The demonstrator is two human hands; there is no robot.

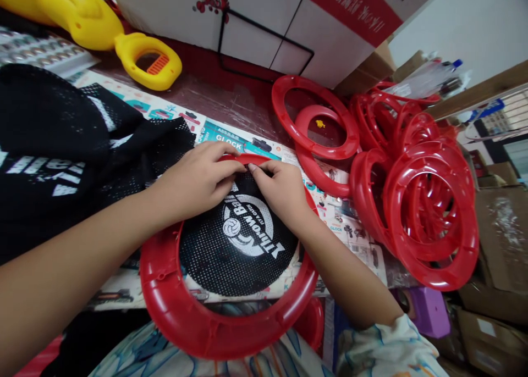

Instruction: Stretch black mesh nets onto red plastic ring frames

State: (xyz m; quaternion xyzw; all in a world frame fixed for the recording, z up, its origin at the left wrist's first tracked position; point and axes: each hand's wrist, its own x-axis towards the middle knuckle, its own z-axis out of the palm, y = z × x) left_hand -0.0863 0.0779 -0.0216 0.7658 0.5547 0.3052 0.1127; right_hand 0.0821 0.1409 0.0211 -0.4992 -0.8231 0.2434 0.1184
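Note:
A red plastic ring [181, 311] rests partly on the table edge and partly over my lap. Inside it lies a round black mesh net [243, 267] with white "Throw Ball" printing. At the ring's far rim, my left hand [198, 179] pinches the net's edge with thumb and forefinger. Close beside it, my right hand [284, 195] pinches the same edge, its thumb almost meeting the left fingertips. The fingers hide just how the net's edge meets the rim. Near the net's lower part, a gap separates it from the ring.
Black printed mesh nets [49, 146] are heaped at left. Red rings [433, 278] pile up at right, with two more behind [346, 146]. A yellow plastic toy [165, 83], a black wire stand [268, 33] and a large white carton [173, 14] stand at the back. Printed card [350, 245] covers the table.

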